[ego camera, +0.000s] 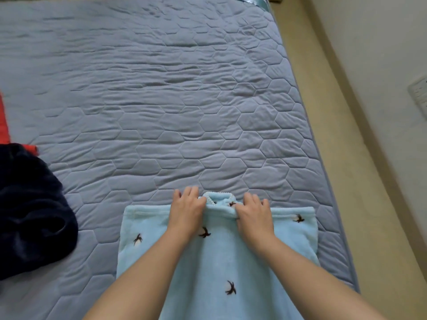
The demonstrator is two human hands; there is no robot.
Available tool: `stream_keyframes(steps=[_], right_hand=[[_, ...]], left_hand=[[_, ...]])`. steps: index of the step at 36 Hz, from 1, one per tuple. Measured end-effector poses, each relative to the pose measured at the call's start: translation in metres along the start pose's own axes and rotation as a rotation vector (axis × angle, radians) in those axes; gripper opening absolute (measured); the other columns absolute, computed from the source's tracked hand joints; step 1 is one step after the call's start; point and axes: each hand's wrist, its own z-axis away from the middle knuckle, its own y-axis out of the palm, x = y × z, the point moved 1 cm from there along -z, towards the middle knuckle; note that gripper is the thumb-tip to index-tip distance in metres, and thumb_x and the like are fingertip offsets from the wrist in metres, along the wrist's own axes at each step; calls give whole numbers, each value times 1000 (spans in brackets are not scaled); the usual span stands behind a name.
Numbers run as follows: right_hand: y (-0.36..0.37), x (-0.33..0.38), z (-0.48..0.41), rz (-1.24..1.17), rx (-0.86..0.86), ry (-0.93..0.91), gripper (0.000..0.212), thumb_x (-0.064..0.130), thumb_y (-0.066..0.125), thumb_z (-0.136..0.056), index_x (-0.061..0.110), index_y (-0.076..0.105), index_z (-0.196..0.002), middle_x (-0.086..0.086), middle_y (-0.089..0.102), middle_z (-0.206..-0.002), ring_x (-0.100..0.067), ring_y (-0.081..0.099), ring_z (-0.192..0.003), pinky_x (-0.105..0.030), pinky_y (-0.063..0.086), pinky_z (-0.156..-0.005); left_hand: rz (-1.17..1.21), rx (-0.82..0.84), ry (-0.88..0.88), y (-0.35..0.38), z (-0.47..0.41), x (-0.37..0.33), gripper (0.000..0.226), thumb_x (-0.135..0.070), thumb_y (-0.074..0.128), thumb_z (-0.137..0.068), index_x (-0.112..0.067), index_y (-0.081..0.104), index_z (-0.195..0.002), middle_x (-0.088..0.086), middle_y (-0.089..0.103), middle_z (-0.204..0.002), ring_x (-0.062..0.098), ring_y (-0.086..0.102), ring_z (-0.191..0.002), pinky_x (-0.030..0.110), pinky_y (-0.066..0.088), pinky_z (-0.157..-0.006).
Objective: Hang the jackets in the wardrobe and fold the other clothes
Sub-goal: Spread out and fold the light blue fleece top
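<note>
Bed (161, 112), grey-blue quilted cover; wall at right. Light-blue fleece top (215, 255) flat at near edge, collar pointing away. Right hand (253, 213) clamped on collar fold. Left hand (187, 211) at collar's other side, thumb on trim; pinch or mere press, cannot tell. Judgement: tuck collar level, smooth outward, then fold sides in. Navy garment (30, 215) heaped at left, not yet folded.

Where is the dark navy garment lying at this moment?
In the head view, the dark navy garment lies on the grey quilted mattress at the frame's left edge, below a red cloth and left of the light blue fleece garment.
</note>
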Motion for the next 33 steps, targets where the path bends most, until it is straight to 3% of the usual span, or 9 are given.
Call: stream_keyframes(steps=[3, 7, 10, 13, 15, 17, 20, 24, 33], right_hand=[[-11, 1, -11, -163, 132, 142, 23, 18, 45, -90, 24, 63, -104, -2, 62, -111, -26, 59, -103, -34, 35, -80], [-22, 4, -17, -425, 216, 379, 22, 19, 45, -92, 18, 59, -109, -9, 65, -115, -29, 58, -109, -33, 44, -81], [-19, 3, -20, -608, 247, 367, 23, 16, 47, -92, 12, 52, -115, -13, 62, -120, -30, 56, -112, -32, 42, -83], [-4, 2, -14, -691, 441, 210, 65, 13, 51, -90, 12, 22, -147, -8, 45, -145, -25, 48, -127, -28, 38, -97], [6, 3, -6, -597, 570, 96, 87, 16, 52, -89, 25, -6, -153, 0, 24, -157, -21, 34, -138, -34, 33, -109], [16, 3, 2, -414, 588, -15, 91, 20, 52, -90, 31, -15, -150, 6, 11, -159, -19, 20, -143, -44, 28, -112], [24, 4, 6, -276, 560, -66, 89, 24, 50, -91, 32, -16, -150, 6, 10, -157, -21, 16, -143, -48, 28, -110], [25, 6, 8, -224, 545, -65, 88, 24, 49, -91, 33, -15, -150, 3, 9, -157, -25, 19, -141, -49, 29, -109], [10, 7, 25, -214, 605, -28, 78, 16, 47, -92, 33, 1, -152, 1, -4, -161, -31, 9, -146, -47, 30, -112]], left_hand=[[124, 161, -206, -16, -12, -3, 18, -7, 53, -78, -24, 50, -79, 2, 66, -94, 27, 62, -89, 31, 34, -73], [435, 197, -503, -23, -15, -10, 15, -6, 42, -83, -19, 49, -79, 9, 66, -100, 31, 60, -94, 30, 38, -65], [597, 216, -567, -15, -15, -9, 29, -9, 41, -87, -20, 57, -108, 10, 65, -113, 30, 58, -105, 32, 44, -76], [735, 436, -466, 5, -3, -10, 64, -12, 42, -90, -19, 17, -149, 12, 51, -137, 30, 54, -115, 35, 45, -91], [676, 554, -340, 20, 11, -13, 86, -19, 46, -90, -20, -14, -151, 7, 35, -149, 27, 48, -124, 39, 42, -99], [433, 532, -193, 33, 24, -15, 94, -31, 50, -89, -18, -22, -148, 2, 17, -156, 22, 28, -139, 44, 30, -109], [246, 460, -120, 42, 33, -15, 96, -43, 51, -90, -17, -21, -149, -1, 4, -159, 20, 10, -145, 49, 20, -112], [175, 435, -113, 40, 36, -19, 96, -44, 52, -91, -16, -19, -149, 3, 7, -158, 22, 14, -143, 46, 23, -111], [160, 459, -112, 32, 94, -33, 70, -13, 40, -93, -23, 5, -152, 10, -2, -160, 27, 8, -146, 42, 23, -113]])
